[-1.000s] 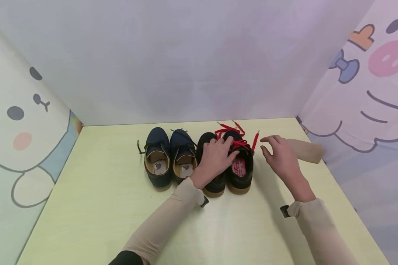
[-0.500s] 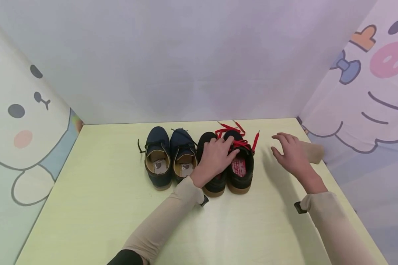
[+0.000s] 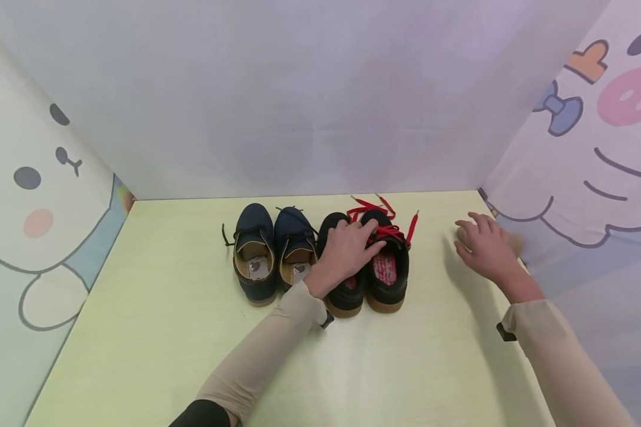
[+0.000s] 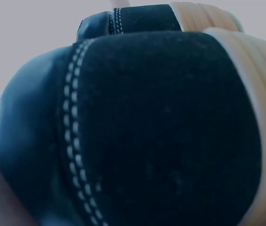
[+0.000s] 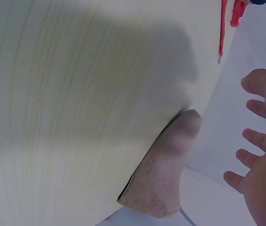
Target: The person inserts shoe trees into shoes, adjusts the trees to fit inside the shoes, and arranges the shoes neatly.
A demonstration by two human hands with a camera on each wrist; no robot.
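Observation:
A pair of black shoes (image 3: 387, 290) with red laces stands side by side on the table, toes away from me. My left hand (image 3: 344, 255) rests across the tops of both, its thumb over the opening of the right-hand shoe. It hides much of the left-hand shoe. The left wrist view is filled by a dark shoe heel (image 4: 166, 127) with white stitching and a pale sole. At the right, my right hand (image 3: 486, 246) hovers with spread fingers over a tan tapered piece (image 5: 159, 172) with a rounded narrow end. Nothing is in that hand.
Left of the black pair stand navy lace-up shoes (image 3: 260, 284) with tan linings, close against them. Loose red laces (image 3: 371, 206) trail past the black toes. The pale wooden table (image 3: 139, 320) is bounded by a back wall (image 3: 310, 118) and cartoon-printed side panels.
My right hand has moved right, away from the black shoes, and now covers most of the tan piece in the head view. The left hand and the shoes have stayed in place.

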